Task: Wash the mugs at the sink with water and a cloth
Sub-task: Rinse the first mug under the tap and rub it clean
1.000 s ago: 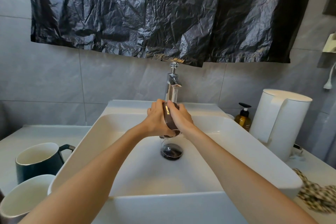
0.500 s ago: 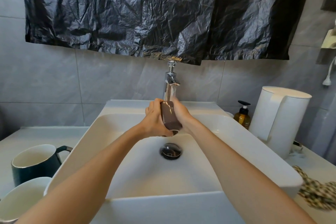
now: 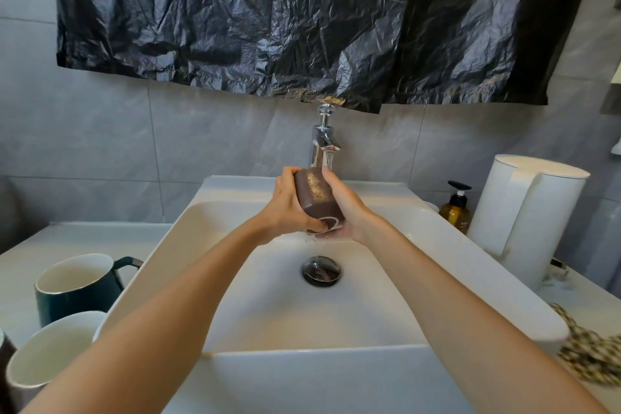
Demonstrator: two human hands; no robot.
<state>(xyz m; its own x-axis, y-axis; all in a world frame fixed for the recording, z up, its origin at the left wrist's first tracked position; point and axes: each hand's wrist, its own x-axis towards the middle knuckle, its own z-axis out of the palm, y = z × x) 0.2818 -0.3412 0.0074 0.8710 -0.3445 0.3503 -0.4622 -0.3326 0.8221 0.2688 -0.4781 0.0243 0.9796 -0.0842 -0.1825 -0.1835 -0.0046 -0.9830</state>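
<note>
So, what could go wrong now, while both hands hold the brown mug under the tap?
The brown mug looks wet; it may slip from the left hand and right hand and crack on the sink. The cloth lies apart, right of the sink, so fetching it would leave one hand holding the mug.
</note>
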